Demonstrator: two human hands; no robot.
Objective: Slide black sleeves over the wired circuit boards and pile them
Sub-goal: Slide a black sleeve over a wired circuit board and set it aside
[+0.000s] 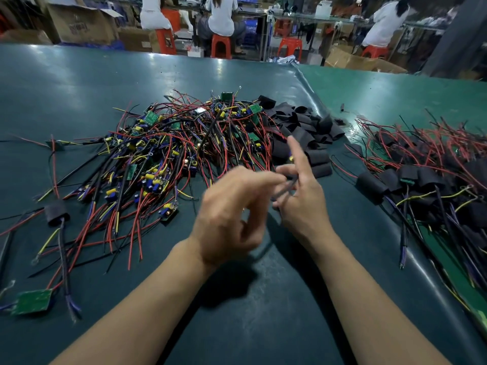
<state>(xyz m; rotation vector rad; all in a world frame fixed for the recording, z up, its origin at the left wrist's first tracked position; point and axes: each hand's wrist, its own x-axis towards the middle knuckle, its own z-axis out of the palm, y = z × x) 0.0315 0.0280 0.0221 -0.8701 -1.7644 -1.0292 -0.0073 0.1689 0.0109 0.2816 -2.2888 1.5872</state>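
We've got both hands up over the mat, left hand [232, 204] and right hand [300, 191] pinching blurred dark wires [283, 189], likely gathering them for threading, bare boards [168, 143] left, empty sleeves [303, 133] ahead, finished pile [421, 175] right.

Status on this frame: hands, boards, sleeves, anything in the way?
Both hands, left and right, meet mid-table on dark wires, grip blurred. Bare boards heaped centre, empty sleeves beside, sleeved pile right. Nothing in the way.
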